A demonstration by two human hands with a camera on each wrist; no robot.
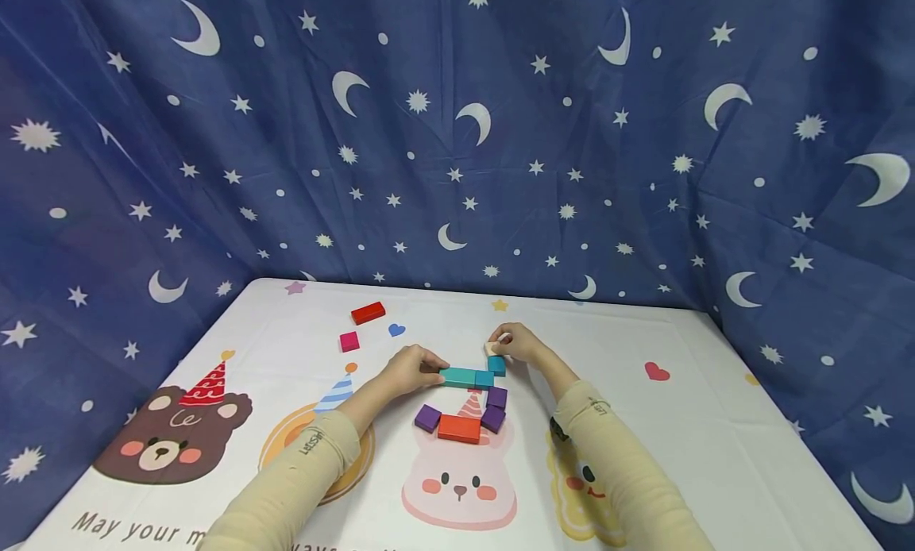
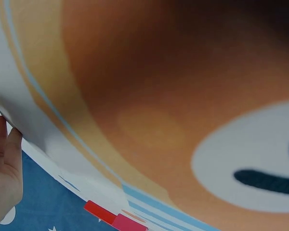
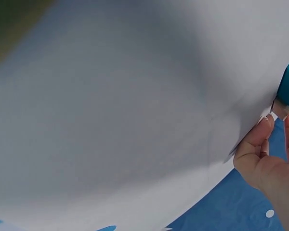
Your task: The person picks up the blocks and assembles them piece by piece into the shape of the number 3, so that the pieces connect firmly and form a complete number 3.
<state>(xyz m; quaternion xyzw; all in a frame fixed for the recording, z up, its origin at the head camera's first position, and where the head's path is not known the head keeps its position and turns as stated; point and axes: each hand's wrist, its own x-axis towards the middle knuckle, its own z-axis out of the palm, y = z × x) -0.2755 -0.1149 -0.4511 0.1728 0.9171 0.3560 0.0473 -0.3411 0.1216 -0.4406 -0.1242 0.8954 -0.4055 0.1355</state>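
In the head view, my right hand (image 1: 520, 344) pinches a small cream wooden block (image 1: 491, 348) at the far end of a blue block (image 1: 496, 367). The right wrist view shows the fingertips round that block, close beside the blue one. My left hand (image 1: 411, 370) has thumb and forefinger at the two long sides of a teal block (image 1: 457, 377), gripping its left end. A second blue block (image 1: 484, 379) sits against the teal block's right end. In the left wrist view only part of the left hand (image 2: 7, 163) shows, and its block is out of sight.
Nearer the body, two purple blocks (image 1: 493, 418), an orange-red block (image 1: 459, 429) and another purple block (image 1: 427, 418) form a curved row. A red block (image 1: 368, 313) and a pink block (image 1: 349, 341) lie at the back left of the printed white tablecloth (image 1: 608, 337).
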